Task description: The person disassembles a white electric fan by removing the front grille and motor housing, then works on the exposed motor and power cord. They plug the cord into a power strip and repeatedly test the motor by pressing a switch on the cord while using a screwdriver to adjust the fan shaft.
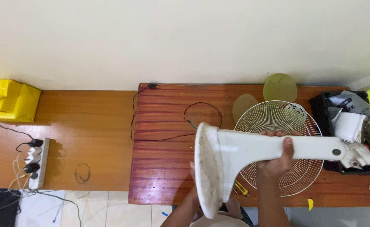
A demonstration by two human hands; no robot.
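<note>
Where wall meets floor, reddish table [164, 168]

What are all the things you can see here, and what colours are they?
fan stand: 1, white, dusty round base, held sideways above the table
fan grille: 1, white wire, flat on the table under the stand
fan blades: 2 in view, pale yellow-green, at the table's far edge
table: 1, reddish wood, centre
thin wire: 1, black, looped on the table
screwdriver: 1, yellow handle, near table edge
bin of parts: 1, black, right end of table
bench: 1, orange-brown, left
yellow box: 1, on the bench
power strip: 1, white, black plugs
right hand: grip around the stand's pole
left hand: mostly hidden behind the base
</note>
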